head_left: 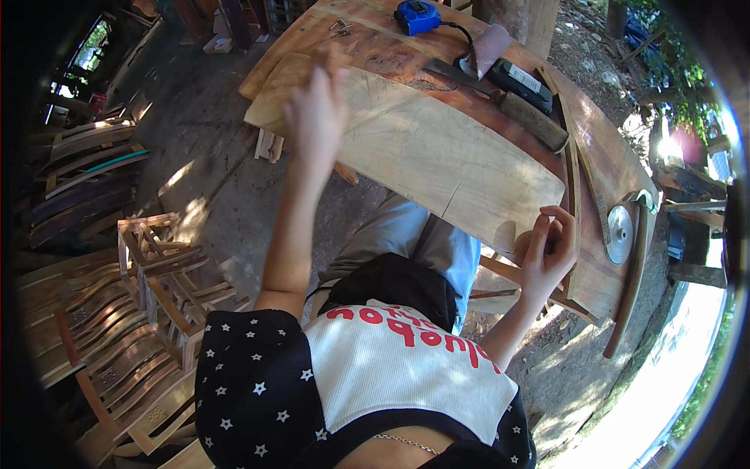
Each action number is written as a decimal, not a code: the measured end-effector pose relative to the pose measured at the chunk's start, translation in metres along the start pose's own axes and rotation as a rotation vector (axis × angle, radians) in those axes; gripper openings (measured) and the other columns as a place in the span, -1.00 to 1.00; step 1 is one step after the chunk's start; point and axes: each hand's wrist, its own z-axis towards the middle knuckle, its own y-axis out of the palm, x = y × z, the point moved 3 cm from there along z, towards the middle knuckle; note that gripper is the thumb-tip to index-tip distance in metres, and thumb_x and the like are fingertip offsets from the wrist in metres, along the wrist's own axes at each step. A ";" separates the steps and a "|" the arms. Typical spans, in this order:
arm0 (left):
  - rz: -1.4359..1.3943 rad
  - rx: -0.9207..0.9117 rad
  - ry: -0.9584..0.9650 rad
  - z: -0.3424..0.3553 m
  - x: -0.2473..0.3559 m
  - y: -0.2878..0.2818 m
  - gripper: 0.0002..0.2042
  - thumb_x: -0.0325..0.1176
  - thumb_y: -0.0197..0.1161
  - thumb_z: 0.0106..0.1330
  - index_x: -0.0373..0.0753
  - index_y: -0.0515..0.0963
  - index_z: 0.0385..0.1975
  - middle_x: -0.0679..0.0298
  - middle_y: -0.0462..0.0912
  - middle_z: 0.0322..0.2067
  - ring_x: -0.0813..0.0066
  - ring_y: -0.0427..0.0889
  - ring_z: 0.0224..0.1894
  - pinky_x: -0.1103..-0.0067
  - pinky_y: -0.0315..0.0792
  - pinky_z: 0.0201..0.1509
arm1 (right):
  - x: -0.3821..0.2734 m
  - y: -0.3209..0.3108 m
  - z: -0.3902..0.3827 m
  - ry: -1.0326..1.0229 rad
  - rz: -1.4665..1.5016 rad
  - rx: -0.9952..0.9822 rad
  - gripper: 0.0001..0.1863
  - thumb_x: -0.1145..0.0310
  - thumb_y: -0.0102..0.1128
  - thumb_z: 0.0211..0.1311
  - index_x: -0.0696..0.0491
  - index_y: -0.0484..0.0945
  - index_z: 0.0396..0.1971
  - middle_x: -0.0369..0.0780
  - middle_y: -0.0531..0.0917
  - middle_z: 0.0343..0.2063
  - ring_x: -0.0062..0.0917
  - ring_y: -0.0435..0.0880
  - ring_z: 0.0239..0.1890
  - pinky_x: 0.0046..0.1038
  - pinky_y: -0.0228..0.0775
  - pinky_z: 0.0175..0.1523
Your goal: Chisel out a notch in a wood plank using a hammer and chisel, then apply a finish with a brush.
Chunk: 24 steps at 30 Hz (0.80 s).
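Note:
A long, pale wooden board point(437, 148) with a curved far edge lies across the front of the workbench. My left hand point(316, 113) is over the board's left end, smeared by motion. A brownish blur shows at its fingertips, and whether it grips anything is unclear. Beside the board's right end is my right hand point(553, 248). Its fingers are loosely bent and apart, with nothing visible between them. A dark crack line crosses the board's near edge, towards its right half.
On the reddish wooden workbench point(375, 39) lie a blue tape measure point(418, 17), a sandpaper roll point(490, 48), a dark sanding block point(519, 84), a wood block point(533, 121) and small metal pieces point(341, 28). A round disc point(619, 234) is at right. Slatted wooden chair parts point(117, 336) stand at left.

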 end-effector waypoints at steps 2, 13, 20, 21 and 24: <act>-0.323 -0.086 0.107 -0.024 0.034 0.011 -0.82 -0.35 0.16 0.24 -0.28 0.42 -0.25 0.21 0.49 -0.58 0.50 0.54 -0.58 0.63 0.38 -0.51 | -0.002 -0.001 0.000 -0.005 -0.008 -0.001 -0.92 0.43 0.02 0.22 0.09 0.48 -0.39 -0.45 0.18 -0.82 -0.83 0.04 -0.72 -0.62 -0.25 -0.61; -0.320 0.291 -0.017 0.033 -0.074 -0.008 -0.79 -0.24 0.20 0.20 -0.26 0.43 -0.40 0.20 0.61 -0.60 0.38 0.63 -0.56 0.50 0.43 -0.52 | 0.001 0.000 0.001 0.041 0.006 0.022 -0.92 0.43 0.03 0.21 0.10 0.48 -0.40 -0.44 0.16 -0.81 -0.83 0.04 -0.71 -0.61 -0.23 -0.60; -0.120 0.021 0.119 -0.019 0.016 0.012 -0.76 -0.19 0.15 0.23 -0.19 0.45 -0.24 0.16 0.52 -0.70 0.21 0.56 -0.66 0.40 0.37 -0.60 | 0.002 0.002 0.001 0.014 0.034 0.005 -0.93 0.44 0.03 0.19 0.10 0.48 -0.40 -0.44 0.17 -0.81 -0.82 0.03 -0.71 -0.62 -0.23 -0.61; -0.329 0.013 0.222 -0.029 0.035 0.016 -0.78 -0.25 0.17 0.23 -0.20 0.45 -0.21 0.20 0.49 -0.72 0.28 0.54 -0.70 0.47 0.35 -0.62 | 0.003 0.001 0.001 0.027 0.026 0.003 -0.93 0.44 0.03 0.19 0.10 0.48 -0.40 -0.44 0.17 -0.81 -0.82 0.04 -0.71 -0.62 -0.23 -0.61; -0.590 -0.138 0.248 -0.043 0.054 0.017 -0.77 -0.38 0.24 0.18 -0.27 0.39 -0.23 0.28 0.52 -0.56 0.60 0.57 -0.54 0.65 0.37 -0.56 | 0.004 -0.002 0.003 0.029 0.018 0.019 -0.93 0.44 0.02 0.19 0.10 0.48 -0.40 -0.44 0.17 -0.81 -0.82 0.04 -0.71 -0.62 -0.22 -0.61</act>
